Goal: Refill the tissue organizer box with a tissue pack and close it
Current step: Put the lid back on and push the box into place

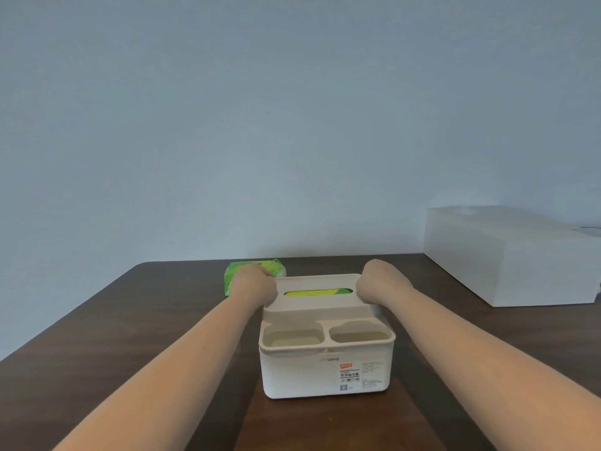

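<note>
Nearest the camera, a cream organizer box stands near the middle of the dark wooden table, its two front compartments empty and a printed label on its front wall. Lid sits over the rear section; a green tissue pack shows through the lid slot. Left hand is curled over the lid's left end, right hand over its right end, fingers folded down onto the lid edges. Second green pack lies behind the left hand, toward the far edge. White carton sits at the far right corner.
</note>
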`<state>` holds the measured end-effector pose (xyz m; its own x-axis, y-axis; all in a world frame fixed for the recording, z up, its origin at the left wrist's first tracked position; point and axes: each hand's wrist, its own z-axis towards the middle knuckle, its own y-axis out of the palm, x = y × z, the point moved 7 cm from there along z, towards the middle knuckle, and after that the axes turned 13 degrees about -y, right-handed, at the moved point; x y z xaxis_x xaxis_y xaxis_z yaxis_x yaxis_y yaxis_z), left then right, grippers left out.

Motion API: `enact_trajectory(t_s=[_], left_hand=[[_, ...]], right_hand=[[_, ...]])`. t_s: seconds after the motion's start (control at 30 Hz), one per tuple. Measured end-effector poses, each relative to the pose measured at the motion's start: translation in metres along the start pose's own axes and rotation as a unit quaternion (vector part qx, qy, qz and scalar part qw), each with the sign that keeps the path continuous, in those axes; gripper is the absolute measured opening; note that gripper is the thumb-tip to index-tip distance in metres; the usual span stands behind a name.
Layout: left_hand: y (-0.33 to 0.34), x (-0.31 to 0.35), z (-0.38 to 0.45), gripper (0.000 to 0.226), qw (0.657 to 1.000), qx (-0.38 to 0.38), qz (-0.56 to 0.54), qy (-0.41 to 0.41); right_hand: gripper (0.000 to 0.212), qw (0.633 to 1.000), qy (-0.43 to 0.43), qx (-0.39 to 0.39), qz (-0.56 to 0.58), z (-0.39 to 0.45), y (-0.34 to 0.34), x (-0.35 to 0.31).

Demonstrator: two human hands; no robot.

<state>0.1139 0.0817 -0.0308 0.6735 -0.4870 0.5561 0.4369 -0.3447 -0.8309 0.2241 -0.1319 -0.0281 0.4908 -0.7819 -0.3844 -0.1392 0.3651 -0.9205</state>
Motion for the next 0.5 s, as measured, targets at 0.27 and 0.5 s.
enact_trajectory(t_s=[0.27, 0.5], left_hand=[[-0.002, 0.007, -0.009, 0.032, 0.998, 0.018, 0.064, 0.008], [-0.005, -0.004, -0.016, 0.027, 0.999, 0.020, -0.042, -0.017]], right_hand=[[0.047, 0.999, -0.037, -0.022, -0.014, 0.007, 0.007, -0.002], [0.047, 1.000, -0.028, 0.007, 0.004, 0.004, 0.002, 0.004]])
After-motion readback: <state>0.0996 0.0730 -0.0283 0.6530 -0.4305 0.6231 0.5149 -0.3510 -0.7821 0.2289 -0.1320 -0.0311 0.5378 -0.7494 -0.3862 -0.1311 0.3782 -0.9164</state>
